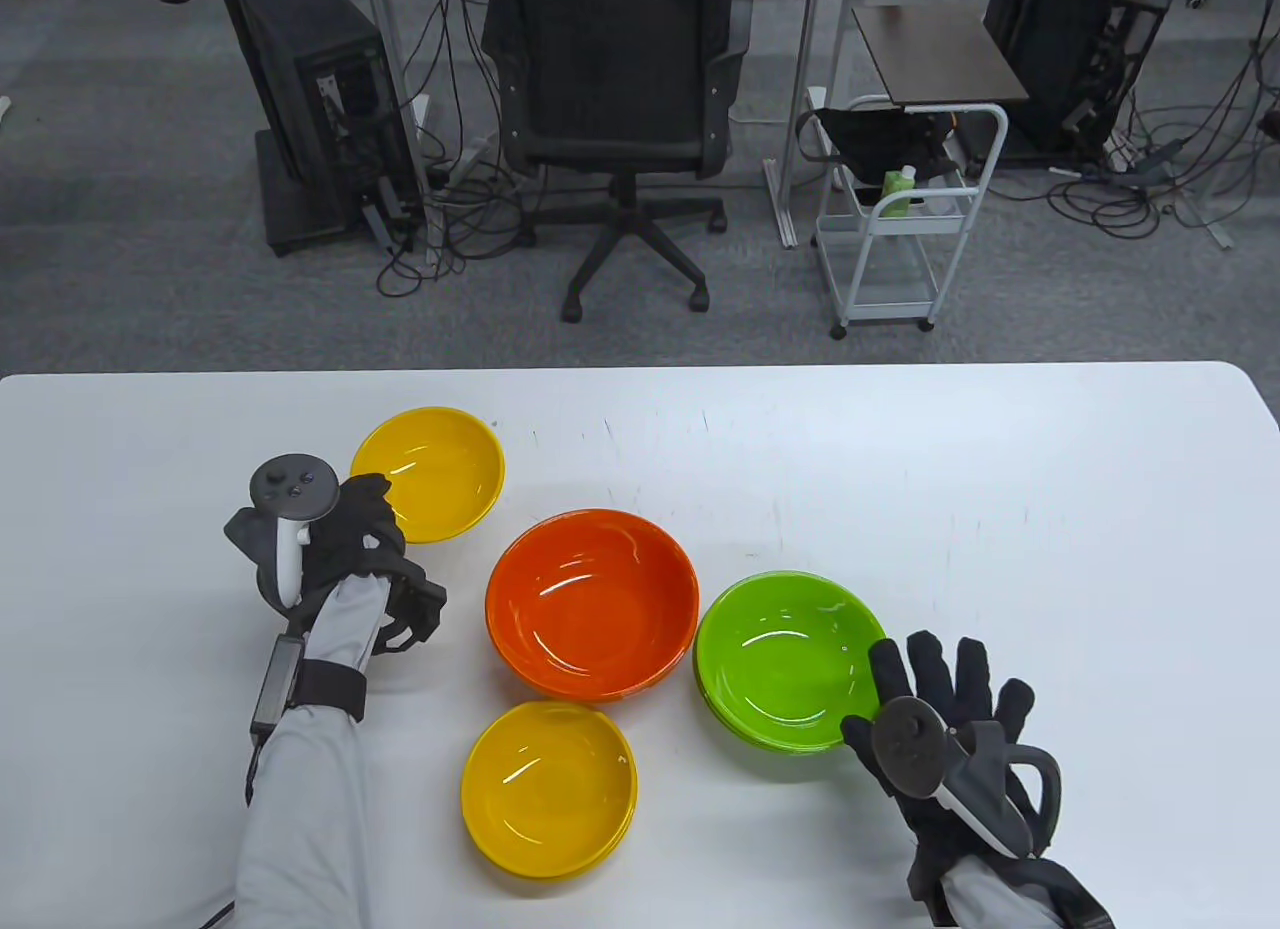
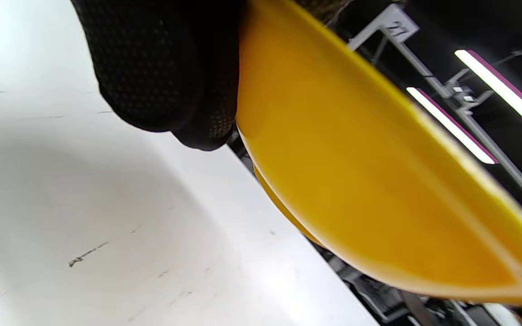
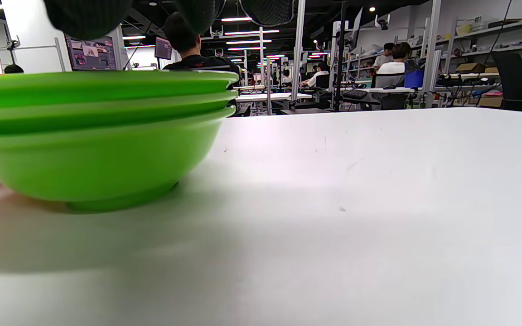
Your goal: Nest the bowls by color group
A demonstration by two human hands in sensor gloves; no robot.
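A yellow bowl (image 1: pixel 430 474) sits at the far left of the table. My left hand (image 1: pixel 370 504) grips its near-left rim; in the left wrist view my fingers (image 2: pixel 152 68) press the bowl's (image 2: pixel 379 190) outer wall, which is tilted. A second yellow bowl (image 1: pixel 548 787) sits at the near middle. A large orange bowl (image 1: pixel 592 601) sits in the centre. A nested stack of three green bowls (image 1: pixel 790 659) stands right of it, also in the right wrist view (image 3: pixel 93 140). My right hand (image 1: pixel 940 684) is open with fingers spread at the stack's near-right rim.
The white table (image 1: pixel 1000 519) stretches bare to the right of the green stack. An office chair (image 1: pixel 615 89) and a small white cart (image 1: pixel 900 219) stand on the floor beyond the far edge.
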